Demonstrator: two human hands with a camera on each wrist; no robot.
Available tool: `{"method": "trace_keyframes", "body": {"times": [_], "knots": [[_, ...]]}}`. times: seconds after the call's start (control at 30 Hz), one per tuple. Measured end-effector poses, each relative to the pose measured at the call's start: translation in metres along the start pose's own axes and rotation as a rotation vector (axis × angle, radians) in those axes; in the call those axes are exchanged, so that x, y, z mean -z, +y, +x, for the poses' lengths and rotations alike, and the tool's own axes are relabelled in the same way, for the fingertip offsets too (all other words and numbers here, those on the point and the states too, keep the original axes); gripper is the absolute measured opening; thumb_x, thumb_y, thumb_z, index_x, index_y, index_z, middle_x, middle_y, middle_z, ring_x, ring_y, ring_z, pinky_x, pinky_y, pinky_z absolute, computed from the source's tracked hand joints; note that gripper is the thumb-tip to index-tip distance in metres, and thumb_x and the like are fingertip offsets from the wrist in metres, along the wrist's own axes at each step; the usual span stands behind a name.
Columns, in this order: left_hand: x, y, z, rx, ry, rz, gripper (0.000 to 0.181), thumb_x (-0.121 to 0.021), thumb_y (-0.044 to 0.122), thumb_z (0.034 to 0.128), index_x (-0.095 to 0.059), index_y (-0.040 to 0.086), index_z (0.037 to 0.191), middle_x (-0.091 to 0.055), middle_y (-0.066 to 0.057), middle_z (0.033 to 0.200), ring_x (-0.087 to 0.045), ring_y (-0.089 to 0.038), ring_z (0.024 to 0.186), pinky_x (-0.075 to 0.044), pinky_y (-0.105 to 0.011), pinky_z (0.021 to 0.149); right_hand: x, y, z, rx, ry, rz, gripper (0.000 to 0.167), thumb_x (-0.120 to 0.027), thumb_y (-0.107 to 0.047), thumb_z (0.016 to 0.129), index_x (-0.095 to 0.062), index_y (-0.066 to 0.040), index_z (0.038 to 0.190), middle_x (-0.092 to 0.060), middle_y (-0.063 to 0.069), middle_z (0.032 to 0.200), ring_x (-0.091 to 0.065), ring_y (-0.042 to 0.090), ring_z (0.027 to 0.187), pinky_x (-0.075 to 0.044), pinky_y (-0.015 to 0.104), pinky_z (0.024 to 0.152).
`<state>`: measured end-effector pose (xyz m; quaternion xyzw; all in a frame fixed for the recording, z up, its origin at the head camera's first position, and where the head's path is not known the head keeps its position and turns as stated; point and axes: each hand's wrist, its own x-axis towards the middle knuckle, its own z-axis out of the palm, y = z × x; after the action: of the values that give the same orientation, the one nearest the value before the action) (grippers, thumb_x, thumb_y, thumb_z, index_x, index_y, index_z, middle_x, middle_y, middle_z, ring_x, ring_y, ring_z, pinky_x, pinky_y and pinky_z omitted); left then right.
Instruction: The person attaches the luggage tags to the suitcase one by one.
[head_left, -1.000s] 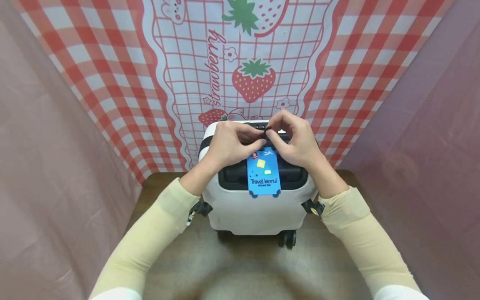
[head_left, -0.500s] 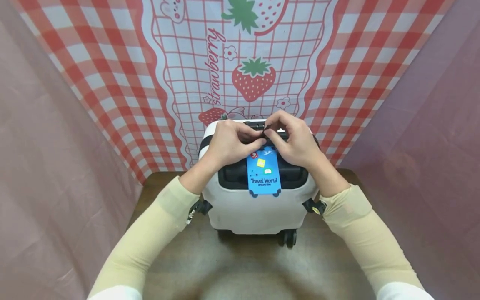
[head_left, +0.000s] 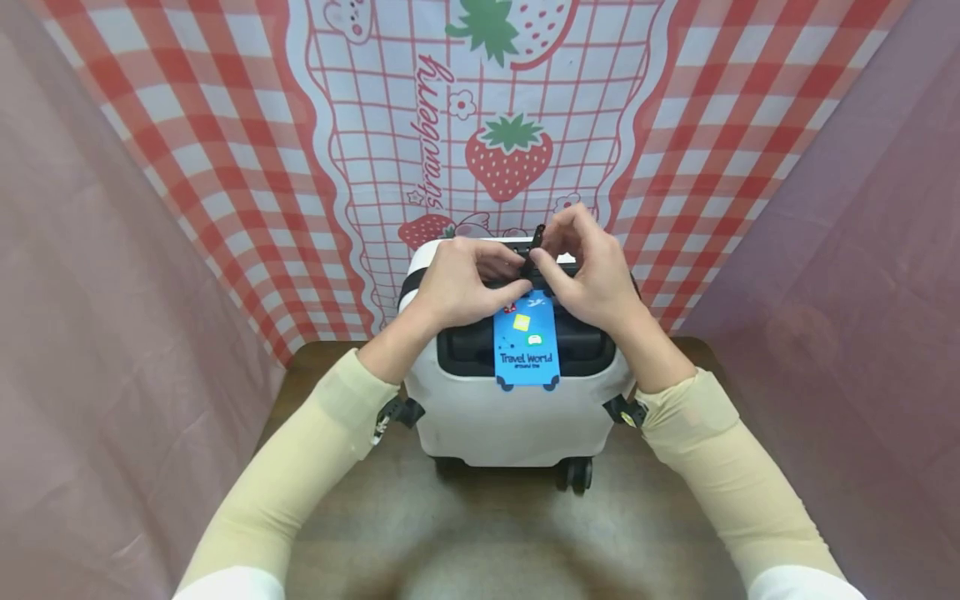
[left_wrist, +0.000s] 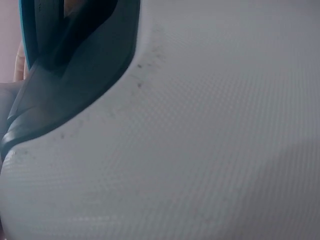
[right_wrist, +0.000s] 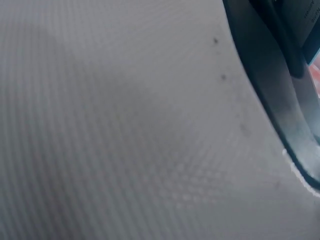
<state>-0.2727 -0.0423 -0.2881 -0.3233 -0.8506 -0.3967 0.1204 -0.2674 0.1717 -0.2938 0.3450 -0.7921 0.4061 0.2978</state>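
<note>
A white suitcase with a black recessed handle area stands upright on the table. The blue luggage tag, printed "Travel World", hangs over its front. Above the tag, the left hand pinches a thin black strap between thumb and fingers. From the other side, the right hand pinches the same strap, whose end sticks up between the two hands. The left wrist view shows the white shell close up, and the right wrist view shows the shell and the dark recess edge.
The brown table extends in front of the suitcase, whose black wheels rest on it. Behind hangs a red-and-white checked cloth with strawberries. Pinkish curtains stand on both sides.
The right hand has risen slightly, and its fingers are a little further apart. More of the black strap end now shows above the suitcase. The left hand has hardly moved.
</note>
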Motion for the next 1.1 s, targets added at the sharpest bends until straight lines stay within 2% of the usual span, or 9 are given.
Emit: {"method": "trace_keyframes", "body": {"times": [0.13, 0.23, 0.33, 0.5, 0.87, 1.1], "knots": [[0.0009, 0.0000, 0.0008, 0.019, -0.011, 0.003, 0.033, -0.085, 0.026, 0.0902, -0.081, 0.007, 0.116, -0.084, -0.007, 0.104, -0.082, -0.018, 0.095, -0.065, -0.032, 0.090, -0.0013, 0.0018, -0.0004, 0.000, 0.037, -0.103, 0.023, -0.077, -0.005, 0.094, -0.068, 0.003, 0.114, -0.067, 0.016, 0.109, -0.065, 0.018, 0.085, -0.053, 0.013, 0.083], [0.0010, 0.0004, 0.0007, 0.025, -0.011, 0.017, 0.034, -0.085, 0.027, 0.0899, -0.081, 0.007, 0.116, -0.084, -0.006, 0.103, -0.082, -0.017, 0.095, -0.065, -0.032, 0.089, -0.0011, 0.0026, -0.0012, -0.004, 0.048, -0.119, 0.024, -0.079, -0.008, 0.092, -0.073, 0.001, 0.113, -0.069, 0.017, 0.115, -0.067, 0.022, 0.090, -0.054, 0.015, 0.088], [0.0011, 0.0005, 0.0000, 0.027, -0.011, 0.017, 0.033, -0.085, 0.028, 0.0901, -0.081, 0.007, 0.115, -0.084, -0.006, 0.104, -0.082, -0.017, 0.095, -0.065, -0.031, 0.089, 0.0004, 0.0024, -0.0023, 0.003, 0.033, -0.067, 0.024, -0.080, -0.007, 0.090, -0.072, 0.002, 0.112, -0.075, 0.016, 0.110, -0.069, 0.023, 0.092, -0.054, 0.016, 0.090], [0.0009, 0.0006, -0.0007, 0.018, -0.017, -0.006, 0.030, -0.084, 0.026, 0.0908, -0.081, 0.006, 0.114, -0.084, -0.006, 0.104, -0.082, -0.017, 0.095, -0.065, -0.030, 0.090, 0.0031, 0.0016, -0.0042, 0.056, -0.003, 0.003, 0.019, -0.078, -0.006, 0.089, -0.072, 0.003, 0.104, -0.077, 0.016, 0.097, -0.066, 0.020, 0.085, -0.053, 0.016, 0.087], [0.0005, 0.0013, -0.0026, 0.019, -0.015, -0.008, 0.027, -0.083, 0.023, 0.0915, -0.081, 0.008, 0.114, -0.084, -0.005, 0.103, -0.081, -0.016, 0.094, -0.065, -0.031, 0.089, 0.0014, 0.0049, -0.0051, 0.083, -0.030, 0.006, 0.011, -0.078, -0.006, 0.089, -0.075, 0.000, 0.098, -0.076, 0.013, 0.093, -0.064, 0.019, 0.081, -0.052, 0.017, 0.083], [0.0003, 0.0017, -0.0022, 0.010, -0.006, -0.009, 0.028, -0.083, 0.023, 0.0916, -0.080, 0.007, 0.114, -0.083, -0.007, 0.103, -0.081, -0.017, 0.093, -0.065, -0.031, 0.089, 0.0027, 0.0026, -0.0048, 0.072, -0.047, -0.035, 0.015, -0.077, -0.011, 0.089, -0.076, 0.000, 0.098, -0.077, 0.014, 0.093, -0.063, 0.020, 0.080, -0.051, 0.019, 0.081]]}}
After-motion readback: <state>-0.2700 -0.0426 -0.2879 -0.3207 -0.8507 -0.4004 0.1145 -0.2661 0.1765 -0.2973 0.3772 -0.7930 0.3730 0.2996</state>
